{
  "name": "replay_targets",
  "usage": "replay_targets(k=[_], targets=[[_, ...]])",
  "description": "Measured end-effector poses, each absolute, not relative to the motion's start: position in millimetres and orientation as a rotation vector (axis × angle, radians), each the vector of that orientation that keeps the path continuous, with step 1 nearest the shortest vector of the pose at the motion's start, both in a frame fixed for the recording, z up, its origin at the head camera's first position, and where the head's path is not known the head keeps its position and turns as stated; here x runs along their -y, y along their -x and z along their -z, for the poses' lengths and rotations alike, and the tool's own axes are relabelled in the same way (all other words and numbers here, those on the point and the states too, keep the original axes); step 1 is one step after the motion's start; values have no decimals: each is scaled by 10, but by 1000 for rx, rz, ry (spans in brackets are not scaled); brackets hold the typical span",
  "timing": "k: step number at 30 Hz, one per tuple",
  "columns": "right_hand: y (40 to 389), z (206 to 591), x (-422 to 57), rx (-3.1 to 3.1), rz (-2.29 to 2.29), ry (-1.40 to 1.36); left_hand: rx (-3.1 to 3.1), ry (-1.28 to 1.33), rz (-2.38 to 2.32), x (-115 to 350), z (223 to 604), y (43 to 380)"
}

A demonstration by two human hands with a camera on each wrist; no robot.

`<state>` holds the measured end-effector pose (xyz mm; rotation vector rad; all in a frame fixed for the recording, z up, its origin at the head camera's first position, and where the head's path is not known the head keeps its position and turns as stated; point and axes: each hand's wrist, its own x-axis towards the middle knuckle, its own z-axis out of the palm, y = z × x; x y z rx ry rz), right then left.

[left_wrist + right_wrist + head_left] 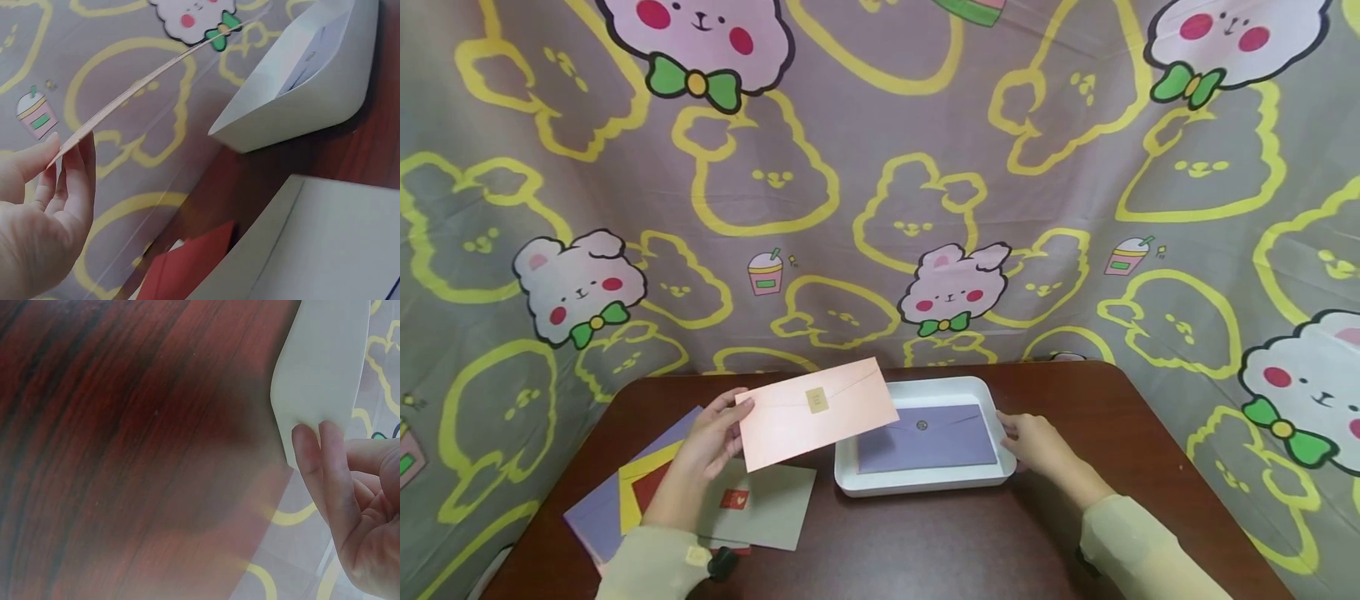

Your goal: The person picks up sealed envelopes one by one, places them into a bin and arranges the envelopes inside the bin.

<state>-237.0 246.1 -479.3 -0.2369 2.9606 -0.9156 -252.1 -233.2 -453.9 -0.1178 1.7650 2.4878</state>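
A pale pink envelope [805, 423] with a small gold seal is pinched at its left end by my left hand [715, 435], thumb on one face and fingers behind. It is held tilted above the table and overlaps the left corner of a white tray [925, 481]. Inside the tray lies a purple envelope [928, 446] with a round seal. My right hand [1037, 446] holds the tray's right side; in the right wrist view, fingertips [306, 440] press its outer wall while the thumb reaches behind the rim, partly hidden.
Left on the brown table [925, 550], a grey envelope [775, 504] with a red seal lies among overlapping yellow [628, 492], red [646, 486] and purple [591, 517] envelopes, partly under my left forearm. A patterned cloth [850, 250] hangs behind the table.
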Motion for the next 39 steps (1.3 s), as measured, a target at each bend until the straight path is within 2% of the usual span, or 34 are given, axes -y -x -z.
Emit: replay_targets(k=[14,29,39], targets=[[2381,4795,-2442,-2941,947,233,-1671,142,-2454,1815,4596,2676],[2386,4767,-2468,-2947,931,223,-1586,58,-2403,1130,4597,2792],[2384,4797,-2471,-2907,908,147,-1627,140,-2319,955,4689,2820]])
